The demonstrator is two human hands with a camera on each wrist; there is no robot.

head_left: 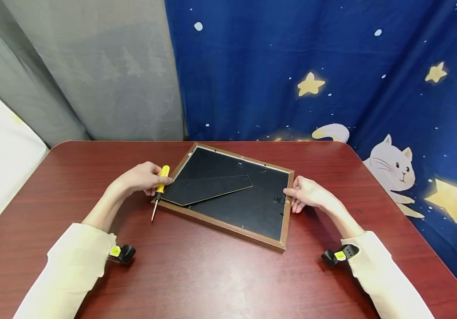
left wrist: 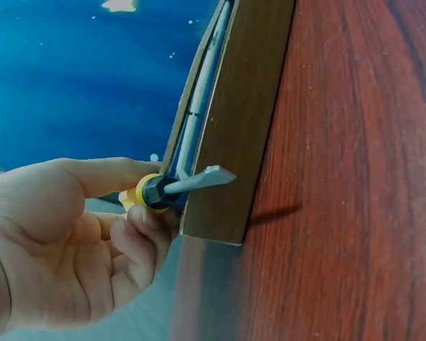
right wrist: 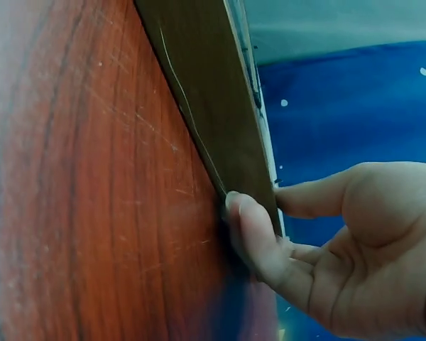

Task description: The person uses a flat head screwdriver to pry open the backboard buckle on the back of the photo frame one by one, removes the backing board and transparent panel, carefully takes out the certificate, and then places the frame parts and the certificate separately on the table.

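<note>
Frame [head_left: 228, 227], brown, black back upward, lying askew on the counter [head_left: 192, 274].
Left to right: left hand [head_left: 142, 176] at the frame's left corner, gripping a screwdriver [head_left: 158, 196], yellow handle, tip toward the near side; stand [head_left: 206, 190], black, slanting across the back; right hand [head_left: 308, 193] pinching the frame's right edge.

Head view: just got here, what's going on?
A person has a frame lying back side up on a reddish table. Their left hand holds a yellow-handled screwdriver by the frame's left end, tip pointing clear of the backing. Their right hand grips the right edge. A black flap lies across the backing.
</note>
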